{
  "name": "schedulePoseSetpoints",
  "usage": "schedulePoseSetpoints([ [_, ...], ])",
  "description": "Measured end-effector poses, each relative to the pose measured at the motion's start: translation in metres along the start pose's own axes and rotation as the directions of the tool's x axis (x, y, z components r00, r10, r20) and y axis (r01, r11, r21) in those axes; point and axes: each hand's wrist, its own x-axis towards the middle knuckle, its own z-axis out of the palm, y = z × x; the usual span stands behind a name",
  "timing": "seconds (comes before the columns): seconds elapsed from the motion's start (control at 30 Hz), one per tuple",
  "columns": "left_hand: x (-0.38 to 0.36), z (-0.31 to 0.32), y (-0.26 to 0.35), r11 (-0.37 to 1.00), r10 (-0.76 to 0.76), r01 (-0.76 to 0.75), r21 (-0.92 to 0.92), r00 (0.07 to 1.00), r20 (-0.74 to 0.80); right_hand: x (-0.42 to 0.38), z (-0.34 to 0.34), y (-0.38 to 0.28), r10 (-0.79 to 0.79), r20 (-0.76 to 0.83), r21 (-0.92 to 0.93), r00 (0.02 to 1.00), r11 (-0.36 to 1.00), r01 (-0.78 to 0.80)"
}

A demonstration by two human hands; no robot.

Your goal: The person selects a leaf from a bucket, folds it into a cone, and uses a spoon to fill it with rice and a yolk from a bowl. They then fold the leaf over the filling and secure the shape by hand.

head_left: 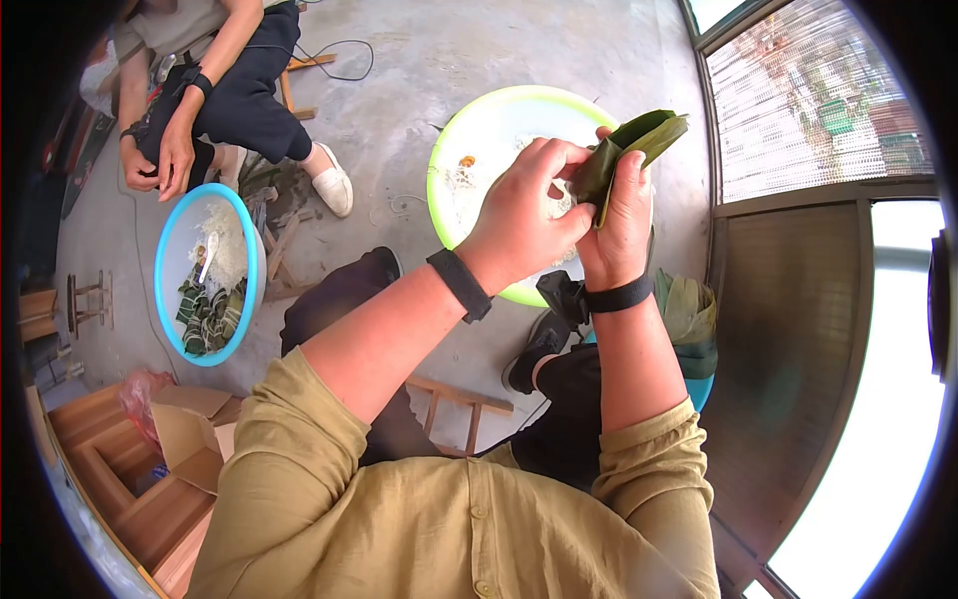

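A green leaf (624,150), folded into a cone-like pocket, is held up over a large basin with a yellow-green rim (436,185). My right hand (617,225) grips the leaf from the right, its thumb lying along the side. From the left, my left hand (529,205) closes its thumb and fingers on the leaf's lower edge. White rice (461,200) shows in the basin below, partly covered by my hands. Whether anything is inside the fold is hidden from this angle.
Another person (225,80) sits at the upper left near a blue-rimmed basin (161,270) with rice, a white spoon (209,258) and several string-tied leaf dumplings (212,319). More leaves (689,307) stand beside my right knee. A cardboard box (190,434) is at lower left.
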Motion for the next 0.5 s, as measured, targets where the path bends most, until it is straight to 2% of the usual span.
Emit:
schedulePoseSetpoints([
  [0.17,0.0017,-0.0036,-0.0024,0.998,0.035,-0.037,0.055,0.999,0.029,-0.0029,-0.0019,0.001,-0.011,0.047,-0.067,0.999,0.998,0.014],
  [0.37,0.001,-0.0065,0.0052,0.998,-0.043,0.039,0.042,0.995,0.085,-0.0069,0.0022,-0.0025,-0.027,0.051,-0.134,0.998,0.99,0.033],
  [0.5,-0.0024,-0.0069,0.0021,0.998,0.025,-0.03,0.05,0.996,0.09,-0.0042,0.0005,-0.0035,-0.028,0.046,-0.108,0.999,0.994,0.032],
])
